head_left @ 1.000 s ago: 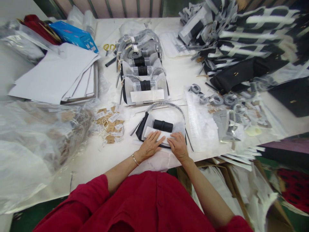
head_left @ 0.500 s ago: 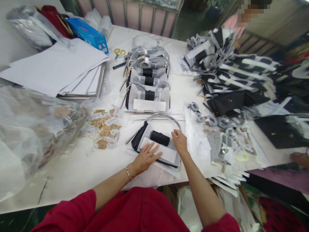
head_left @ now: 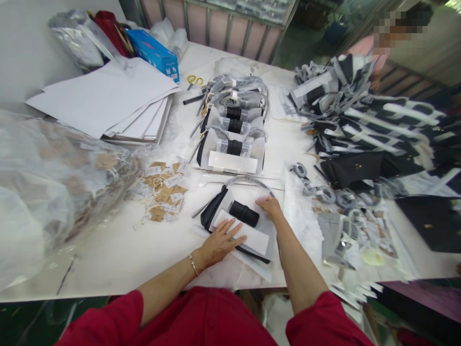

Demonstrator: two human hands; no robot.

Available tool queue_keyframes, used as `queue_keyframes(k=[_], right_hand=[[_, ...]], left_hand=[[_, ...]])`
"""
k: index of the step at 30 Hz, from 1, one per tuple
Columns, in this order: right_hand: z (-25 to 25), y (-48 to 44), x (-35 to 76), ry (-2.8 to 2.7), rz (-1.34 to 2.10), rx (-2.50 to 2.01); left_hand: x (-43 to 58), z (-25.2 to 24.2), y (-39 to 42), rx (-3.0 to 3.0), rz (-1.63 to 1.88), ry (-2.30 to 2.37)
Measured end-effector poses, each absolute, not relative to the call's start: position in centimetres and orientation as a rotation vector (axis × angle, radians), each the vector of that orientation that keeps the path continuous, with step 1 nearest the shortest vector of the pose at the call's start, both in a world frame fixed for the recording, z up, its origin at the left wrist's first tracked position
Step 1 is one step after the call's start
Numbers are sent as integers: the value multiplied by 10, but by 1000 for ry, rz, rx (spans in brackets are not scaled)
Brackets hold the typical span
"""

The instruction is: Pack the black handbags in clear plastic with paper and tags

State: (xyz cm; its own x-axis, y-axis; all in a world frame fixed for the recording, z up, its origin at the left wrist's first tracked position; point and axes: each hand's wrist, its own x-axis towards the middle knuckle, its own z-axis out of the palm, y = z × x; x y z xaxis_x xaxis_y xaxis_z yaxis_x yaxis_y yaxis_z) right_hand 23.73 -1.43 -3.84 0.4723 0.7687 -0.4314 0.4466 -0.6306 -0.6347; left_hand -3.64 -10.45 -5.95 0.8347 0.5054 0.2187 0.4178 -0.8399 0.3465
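A black bag [head_left: 209, 214] lies at a slant on the white table in front of me, with translucent wrapping over it. A black roll [head_left: 244, 213] and a white paper strip [head_left: 252, 234] rest on top. My left hand [head_left: 221, 242] presses flat on the strip and the bag's lower part, fingers spread. At the bag's upper right, my right hand [head_left: 271, 206] has its fingers pressed together at the wrapping, beside the grey-wrapped handle [head_left: 248, 179]; what they pinch is too small to make out.
Wrapped bags [head_left: 232, 162] stand in a row beyond. Brown tags [head_left: 163, 192] lie left, near plastic sheeting [head_left: 32, 192] and white sheets [head_left: 108, 98]. Coiled straps [head_left: 324, 194] and piled black bags [head_left: 360, 168] are at right. A person [head_left: 363, 45] is at the back right.
The view has shifted, so the table's contents appear farther right. My right hand's fingers have moved slightly at the bag's upper right edge. My left hand stays flat on the strip.
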Motion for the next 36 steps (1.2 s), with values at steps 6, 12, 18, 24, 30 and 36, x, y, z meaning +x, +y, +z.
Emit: queue_keyframes(k=[6,12,18,24,30,36], right_hand=[[3,-69,236,-1020,982,-2017],[-8,-134,192,-1591,611,-1853],[-14,-121,187,-1610,328,-2058],[17,-32,233,-1298,331,-2282],[26,15,251,-1033,477,-2219],[39,-69,221,-1420,668,-1905]], left_hand=[[-36,-57,-103,2717,410,703],[-37,-51,-100,2684,343,688],[-36,-51,-99,2727,322,688],[-36,-55,-100,2762,359,692],[-35,-57,-100,2731,377,703],[-36,-51,-100,2680,377,691]])
